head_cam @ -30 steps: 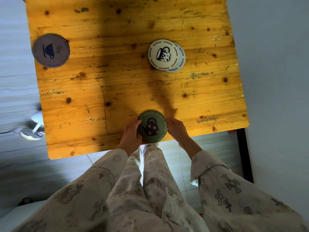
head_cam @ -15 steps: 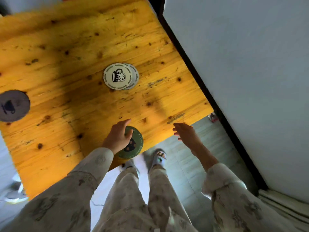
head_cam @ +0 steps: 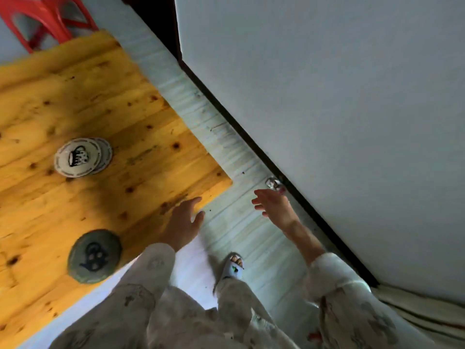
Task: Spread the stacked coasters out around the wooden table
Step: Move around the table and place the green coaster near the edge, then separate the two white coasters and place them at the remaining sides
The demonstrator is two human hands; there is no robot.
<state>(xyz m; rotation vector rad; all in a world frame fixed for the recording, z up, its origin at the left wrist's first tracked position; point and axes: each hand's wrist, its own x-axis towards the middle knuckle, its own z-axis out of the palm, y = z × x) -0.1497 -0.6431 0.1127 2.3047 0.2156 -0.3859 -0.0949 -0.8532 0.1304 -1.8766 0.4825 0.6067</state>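
The green coaster point(head_cam: 95, 256) was found released: a second earlier it had been held between both hands at the near edge of the tabletop point(head_cam: 141, 137); now it lay flat there, untouched, close to that edge. The left hand point(head_cam: 183, 220) had been lifted off it and was seen open, fingers spread, over the tabletop's near right corner, holding nothing. The right hand point(head_cam: 273, 205) was likewise open and empty, carried out past the corner above the floor point(head_cam: 241, 230). The view had been swung to the right, and the frame was blurred by motion.

The remaining pile of white coasters point(head_cam: 83, 157) was noted further in from the near edge, well apart from the green one, its top piece slid slightly off the one beneath. One placement was therefore judged finished; the pile was still to be dealt out. A step round the corner, towards the right edge, was judged likely.
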